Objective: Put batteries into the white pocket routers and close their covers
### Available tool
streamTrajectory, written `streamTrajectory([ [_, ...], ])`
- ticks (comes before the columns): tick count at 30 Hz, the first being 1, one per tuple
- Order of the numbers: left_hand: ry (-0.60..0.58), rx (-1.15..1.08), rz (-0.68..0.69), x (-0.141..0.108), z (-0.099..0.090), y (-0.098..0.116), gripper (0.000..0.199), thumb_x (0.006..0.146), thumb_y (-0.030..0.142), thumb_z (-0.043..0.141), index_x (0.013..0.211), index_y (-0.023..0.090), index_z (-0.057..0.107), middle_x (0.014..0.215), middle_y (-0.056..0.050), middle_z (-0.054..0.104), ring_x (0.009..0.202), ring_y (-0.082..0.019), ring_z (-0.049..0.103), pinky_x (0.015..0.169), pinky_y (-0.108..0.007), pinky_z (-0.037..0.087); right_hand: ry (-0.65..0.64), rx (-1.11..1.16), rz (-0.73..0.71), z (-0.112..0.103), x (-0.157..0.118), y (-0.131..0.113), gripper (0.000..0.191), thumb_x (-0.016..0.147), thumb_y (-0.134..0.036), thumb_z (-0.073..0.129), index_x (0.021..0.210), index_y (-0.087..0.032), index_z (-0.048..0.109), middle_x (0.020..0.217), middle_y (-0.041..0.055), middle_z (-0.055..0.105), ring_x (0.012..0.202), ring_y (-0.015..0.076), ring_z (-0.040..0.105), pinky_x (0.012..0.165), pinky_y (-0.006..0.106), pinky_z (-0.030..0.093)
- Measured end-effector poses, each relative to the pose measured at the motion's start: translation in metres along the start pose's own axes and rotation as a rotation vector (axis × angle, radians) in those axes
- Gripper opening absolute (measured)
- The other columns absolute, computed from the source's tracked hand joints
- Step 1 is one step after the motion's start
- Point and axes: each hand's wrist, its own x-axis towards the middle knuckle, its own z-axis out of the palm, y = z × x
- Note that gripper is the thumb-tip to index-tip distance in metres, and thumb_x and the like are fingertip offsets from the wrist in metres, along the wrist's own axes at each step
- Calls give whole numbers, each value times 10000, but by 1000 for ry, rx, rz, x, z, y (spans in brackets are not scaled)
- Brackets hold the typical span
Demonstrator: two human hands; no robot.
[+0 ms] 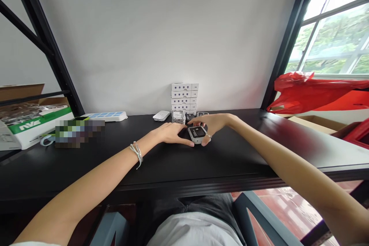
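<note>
A small white box with a dark top (197, 132) rests on the black table, between my two hands. My right hand (210, 125) curls over its right side, thumb and fingers gripping it. My left hand (173, 133) is at its left, thumb and fingers spread apart, the thumb tip close to the box's lower left edge. Just behind the hands are a short stack of small items (178, 116) and a taller stack of white boxes (184, 98) against the wall. A few white flat pieces (161, 115) lie left of the stacks.
The black table (161, 165) has a white and blue power strip (108, 116) and a blurred patch at the left, beside an open green and white carton (37, 123). Red plastic bags (311, 94) and an open cardboard box (319, 123) are at the right.
</note>
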Motion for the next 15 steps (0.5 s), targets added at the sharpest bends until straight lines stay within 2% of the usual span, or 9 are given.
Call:
streamTrajectory([
  [3, -11, 4, -26, 1, 0, -1, 972, 619, 875, 420, 1318, 205, 489, 1127, -103, 628, 1004, -321, 593, 754, -329, 415, 98, 55, 66, -18, -9, 24, 976, 449, -468, 836, 1338, -270, 488, 1241, 91, 583, 1063, 312, 573, 881, 387, 473],
  [7, -15, 12, -20, 2, 2, -3, 975, 640, 873, 394, 1328, 187, 482, 1200, -114, 605, 1067, -326, 569, 815, -327, 412, 257, 59, 175, -35, -15, 77, 826, 501, -480, 811, 1248, -232, 560, 1265, 118, 573, 1149, 344, 525, 910, 411, 470],
  [11, -15, 18, -7, 2, 2, -3, 971, 653, 871, 377, 1327, 180, 481, 1251, -119, 584, 1102, -332, 556, 831, -326, 415, 254, 26, 328, -31, -11, 122, 787, 469, -464, 817, 1178, -204, 597, 1262, 143, 579, 1153, 380, 523, 930, 440, 460],
  [15, -7, 26, -12, 2, 2, -3, 963, 657, 869, 377, 1327, 185, 485, 1263, -117, 582, 1109, -333, 556, 842, -325, 415, 222, 58, 344, -21, -5, 147, 822, 507, -495, 783, 1237, -198, 549, 1346, 152, 515, 1224, 363, 474, 979, 419, 427],
])
